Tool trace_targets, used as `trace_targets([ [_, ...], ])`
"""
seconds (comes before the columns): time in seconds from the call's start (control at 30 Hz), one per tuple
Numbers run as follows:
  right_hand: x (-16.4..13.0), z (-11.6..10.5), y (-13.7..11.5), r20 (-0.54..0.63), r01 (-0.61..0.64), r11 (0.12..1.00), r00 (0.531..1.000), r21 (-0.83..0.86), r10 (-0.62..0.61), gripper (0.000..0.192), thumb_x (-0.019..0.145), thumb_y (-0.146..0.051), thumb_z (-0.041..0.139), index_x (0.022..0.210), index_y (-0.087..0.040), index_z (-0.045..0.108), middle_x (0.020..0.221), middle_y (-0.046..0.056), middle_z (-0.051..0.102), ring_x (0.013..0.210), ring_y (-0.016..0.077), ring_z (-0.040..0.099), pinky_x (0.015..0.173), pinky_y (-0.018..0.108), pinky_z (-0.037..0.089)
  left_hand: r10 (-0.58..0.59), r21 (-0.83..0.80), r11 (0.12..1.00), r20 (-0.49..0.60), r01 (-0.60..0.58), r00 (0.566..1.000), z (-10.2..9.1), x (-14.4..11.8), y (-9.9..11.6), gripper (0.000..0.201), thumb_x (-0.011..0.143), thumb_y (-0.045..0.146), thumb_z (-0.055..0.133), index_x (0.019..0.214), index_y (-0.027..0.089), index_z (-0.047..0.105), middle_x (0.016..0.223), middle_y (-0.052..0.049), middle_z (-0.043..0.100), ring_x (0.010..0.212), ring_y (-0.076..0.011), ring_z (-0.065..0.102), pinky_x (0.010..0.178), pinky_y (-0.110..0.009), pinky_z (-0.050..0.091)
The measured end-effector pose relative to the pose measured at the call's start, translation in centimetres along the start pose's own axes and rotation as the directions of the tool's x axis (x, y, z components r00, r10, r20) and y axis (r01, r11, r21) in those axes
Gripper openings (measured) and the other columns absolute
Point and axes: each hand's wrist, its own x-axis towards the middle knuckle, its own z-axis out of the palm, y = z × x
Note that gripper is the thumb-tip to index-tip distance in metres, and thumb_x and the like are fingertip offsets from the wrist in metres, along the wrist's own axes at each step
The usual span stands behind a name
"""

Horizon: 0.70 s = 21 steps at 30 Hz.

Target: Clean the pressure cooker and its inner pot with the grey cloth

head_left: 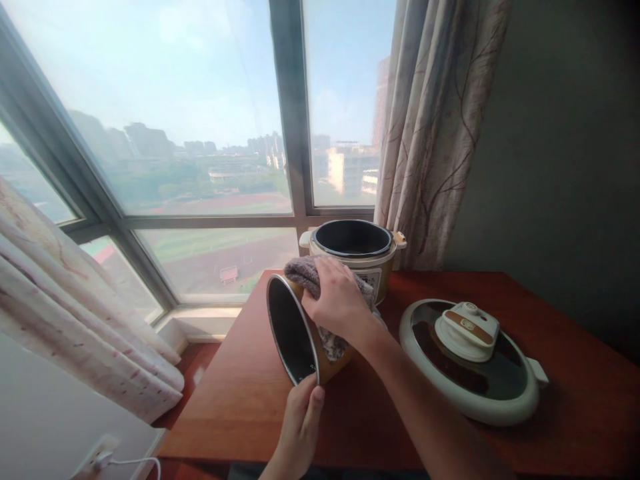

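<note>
My left hand (pixel 299 420) pinches the near rim of an inner pot (pixel 289 327) with a dark inside and a gold outside. The pot is tilted on its side above the table, its mouth facing left. My right hand (pixel 337 297) presses a grey-brown cloth (pixel 301 270) against the pot's outer wall. The fingers are bent over the cloth, which hangs down past the hand. Just behind the cloth stands a white and gold electric cooker (pixel 383 277), upright and without its lid. To the right, a round lid (pixel 415 333) lies flat with its handle up.
Everything rests on or over a reddish-brown wooden table (pixel 225 400). Large windows (pixel 200 133) rise behind it, with a patterned curtain (pixel 440 133) at the right and another curtain (pixel 75 313) at the left. A white cord (pixel 135 460) runs from a wall socket at lower left.
</note>
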Motion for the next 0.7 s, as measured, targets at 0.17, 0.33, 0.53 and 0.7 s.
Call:
trace_targets([
  [0.17, -1.7, -0.1, 0.8, -0.027, 0.115, 0.992, 0.993, 0.046, -0.114, 0.064, 0.081, -0.025, 0.056, 0.143, -0.009, 0.052, 0.153, 0.012, 0.049, 0.146, 0.0292, 0.037, 0.124, 0.05, 0.018, -0.002, -0.017, 1.0, -0.001, 0.002, 1.0, 0.4, 0.0, -0.9, 0.069, 0.083, 0.076, 0.053, 0.108, 0.017, 0.08, 0.103, -0.014, 0.077, 0.098, -0.0308, 0.068, 0.097, -0.039, 0.053],
  [0.33, -4.6, 0.8, 0.9, -0.14, 0.184, 0.983, 0.974, 0.016, -0.18, 0.067, 0.078, -0.018, 0.054, 0.145, -0.015, 0.052, 0.158, 0.007, 0.044, 0.15, 0.0281, 0.028, 0.125, 0.052, 0.012, -0.009, -0.017, 1.0, 0.014, 0.009, 1.0, 0.6, -0.1, -0.5, 0.069, 0.087, 0.073, 0.05, 0.11, 0.015, 0.078, 0.11, -0.015, 0.076, 0.103, -0.0315, 0.067, 0.099, -0.04, 0.052],
  [0.53, -7.6, 2.7, 1.3, -0.209, 0.306, 0.951, 0.928, -0.04, -0.307, 0.073, 0.078, -0.025, 0.054, 0.15, -0.019, 0.043, 0.164, 0.008, 0.032, 0.154, 0.0327, 0.02, 0.123, 0.059, 0.011, -0.023, -0.101, 0.994, 0.071, 0.03, 0.997, 0.2, 1.0, 2.5, 0.072, 0.087, 0.076, 0.047, 0.099, 0.012, 0.078, 0.095, -0.015, 0.077, 0.095, -0.0318, 0.069, 0.09, -0.041, 0.056],
  [0.7, -9.9, 4.2, 2.7, -0.275, 0.337, 0.94, 0.9, -0.056, -0.338, 0.074, 0.08, -0.026, 0.052, 0.153, -0.02, 0.037, 0.164, 0.01, 0.03, 0.153, 0.034, 0.02, 0.121, 0.063, 0.016, -0.06, -0.131, 0.989, 0.026, 0.063, 0.998, -0.1, 1.2, 2.7, 0.071, 0.078, 0.082, 0.053, 0.078, 0.015, 0.075, 0.08, -0.011, 0.075, 0.081, -0.0276, 0.068, 0.079, -0.036, 0.058],
])
